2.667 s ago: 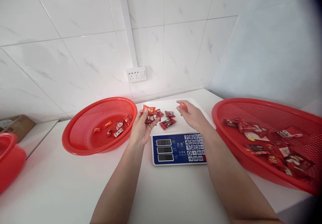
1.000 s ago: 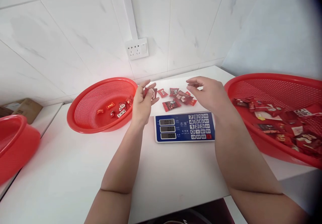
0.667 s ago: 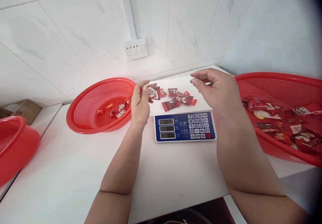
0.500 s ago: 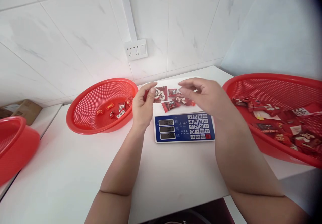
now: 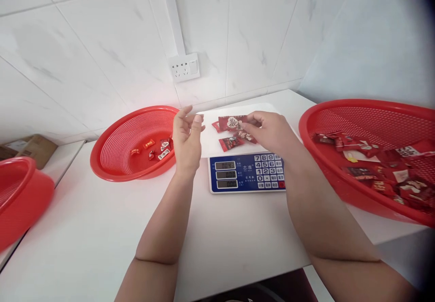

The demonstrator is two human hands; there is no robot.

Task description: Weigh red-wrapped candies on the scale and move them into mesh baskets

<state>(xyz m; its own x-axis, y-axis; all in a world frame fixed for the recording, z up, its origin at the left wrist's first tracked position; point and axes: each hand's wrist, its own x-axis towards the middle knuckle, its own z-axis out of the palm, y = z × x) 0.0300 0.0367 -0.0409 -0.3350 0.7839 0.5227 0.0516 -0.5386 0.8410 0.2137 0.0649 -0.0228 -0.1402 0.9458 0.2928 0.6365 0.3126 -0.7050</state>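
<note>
My right hand (image 5: 267, 130) pinches the right end of a dark red candy packet (image 5: 231, 122) with white lettering, held over the scale's white pan (image 5: 208, 147). Beneath and beside it on the pan lie several red wrapped candies, one a small dark red piece (image 5: 231, 143) near the front. My left hand (image 5: 187, 136) is at the pan's left edge, fingers apart and holding nothing. In front of the pan is the scale's blue panel (image 5: 247, 173), with keys and three small displays; my right wrist covers its right end.
A red perforated basket (image 5: 112, 157) with several candies stands left of the scale. A larger red basket (image 5: 319, 150) full of red packets is at the right. Another red basket (image 5: 30, 202) and a cardboard box (image 5: 39, 150) sit at the far left. A wall socket (image 5: 184, 68) is behind.
The packet has passed from my left hand to my right hand and now lies further right over the pan. My left hand has opened and shifted slightly left.
</note>
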